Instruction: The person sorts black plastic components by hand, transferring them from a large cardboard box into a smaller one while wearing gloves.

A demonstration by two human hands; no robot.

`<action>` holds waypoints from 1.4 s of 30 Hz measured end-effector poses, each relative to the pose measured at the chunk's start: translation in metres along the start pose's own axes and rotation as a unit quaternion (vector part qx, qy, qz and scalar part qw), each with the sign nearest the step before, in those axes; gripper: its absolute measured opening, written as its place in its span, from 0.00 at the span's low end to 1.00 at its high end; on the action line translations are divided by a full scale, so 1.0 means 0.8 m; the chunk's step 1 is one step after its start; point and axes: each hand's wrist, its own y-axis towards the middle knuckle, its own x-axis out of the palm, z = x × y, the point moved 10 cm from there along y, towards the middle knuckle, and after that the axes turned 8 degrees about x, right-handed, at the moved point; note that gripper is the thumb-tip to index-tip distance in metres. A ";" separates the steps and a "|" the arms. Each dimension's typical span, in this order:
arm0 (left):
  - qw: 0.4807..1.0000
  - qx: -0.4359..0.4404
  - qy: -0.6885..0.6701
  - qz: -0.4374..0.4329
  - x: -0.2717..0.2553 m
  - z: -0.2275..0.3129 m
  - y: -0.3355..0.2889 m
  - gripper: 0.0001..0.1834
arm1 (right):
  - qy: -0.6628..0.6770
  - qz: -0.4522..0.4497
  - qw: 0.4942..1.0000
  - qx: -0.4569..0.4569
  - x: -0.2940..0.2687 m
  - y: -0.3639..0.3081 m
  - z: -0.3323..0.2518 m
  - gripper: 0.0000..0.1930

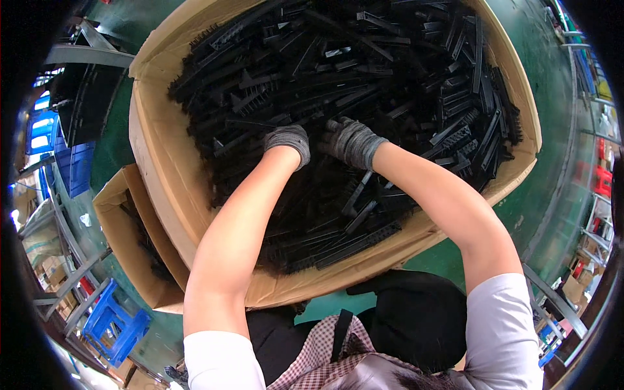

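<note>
- Low in the frame, our bare forearms reach up into the large cardboard box.
- At centre, our gloved left hand and right hand dig into the black plastic comb-like strips; we cannot tell whether either grips anything.
- Beyond them the box looks nearly full, so most remains.

Even indoor light; sharp centre; dark, curved rim.

I count two cardboard boxes: the big box and a smaller box beside it. The black plastic combs are too many to count. I see one blue crate.
</note>
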 end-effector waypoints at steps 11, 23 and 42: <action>0.997 -0.061 -0.020 0.031 0.012 -0.023 -0.001 0.15 | 0.029 0.019 0.999 0.003 -0.011 0.003 -0.002 0.22; 0.997 -0.044 0.026 0.057 0.020 -0.023 0.015 0.13 | 0.022 0.006 1.000 0.000 -0.012 0.000 -0.004 0.25; 0.935 0.072 -0.214 0.274 -0.086 -0.061 -0.107 0.29 | 0.130 -0.050 0.968 0.211 -0.107 -0.166 0.069 0.15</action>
